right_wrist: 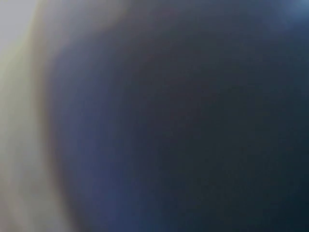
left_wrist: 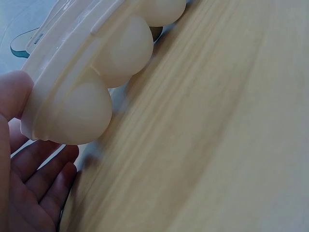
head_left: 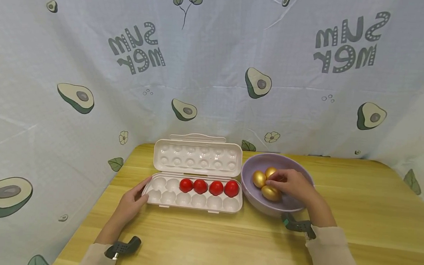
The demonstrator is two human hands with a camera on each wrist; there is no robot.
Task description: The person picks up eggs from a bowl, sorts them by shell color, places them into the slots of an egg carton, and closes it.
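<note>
An egg box (head_left: 194, 201) in pale pink plastic lies with its lid up on the table. Several round red eggs (head_left: 216, 188) fill part of its back row; the front row's cups are bare. My left hand (head_left: 129, 205) holds the box's left end, thumb on the rim (left_wrist: 29, 108) and fingers lower at the side. Inside the purple bowl (head_left: 257, 161), my right hand (head_left: 295, 187) reaches down with bent fingers over golden eggs (head_left: 271, 193). A bit of red shows under that hand; whether the fingers grip anything is hidden. The right wrist view is dark and blurred.
The bowl stands close against the box's right end. Behind the wooden table (head_left: 206, 240) hangs a pale curtain (head_left: 215, 76) printed with avocados. The raised lid (head_left: 198, 157) stands at the back, near the curtain. Each wrist wears a dark camera band (head_left: 123, 248).
</note>
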